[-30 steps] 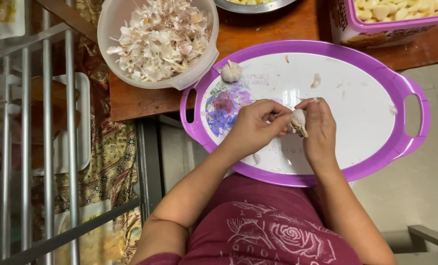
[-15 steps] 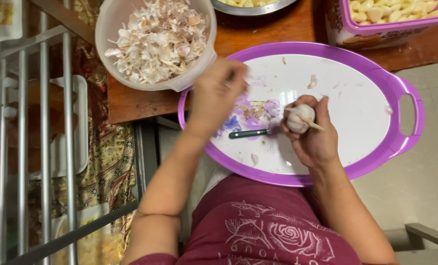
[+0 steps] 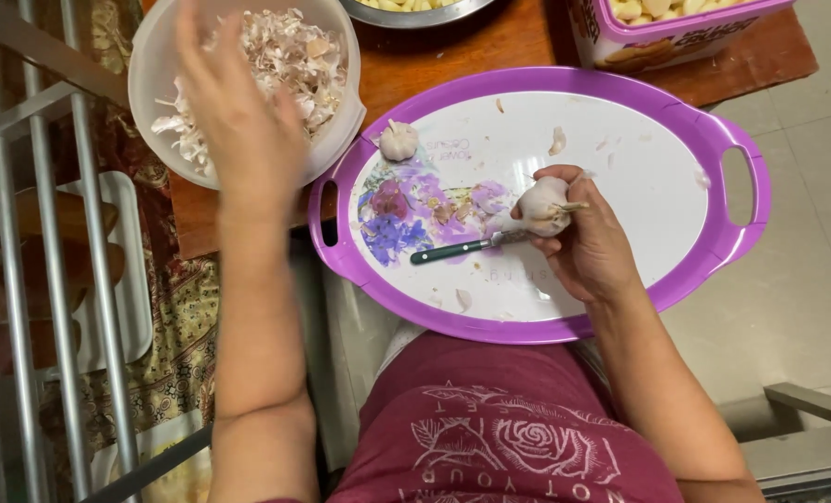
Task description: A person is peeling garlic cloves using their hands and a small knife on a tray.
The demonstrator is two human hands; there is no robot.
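Garlic sits in my right hand (image 3: 588,247), a whole pale bulb (image 3: 544,205) pinched between thumb and curled fingers, so that grip is closed around it, just above the right half of the purple-rimmed oval tray (image 3: 714,149) on my lap. The bulb's stalk end juts to the right, so its axis runs roughly left to right across the tray; my fingers hide its underside. Just left of that hand a small knife (image 3: 462,248) lies flat on the tray's white floor, green handle pointing left and slightly toward me, its blade end running up under the bulb where I cannot see the tip. A second garlic bulb (image 3: 399,142) rests near the tray's far left rim, apart from both hands. Farther off, my left hand (image 3: 243,112) hovers over the translucent bowl of papery skins (image 3: 336,121) on the wooden tabletop (image 3: 434,56), fingers spread wide; it is motion-blurred, and I cannot tell whether it holds anything.
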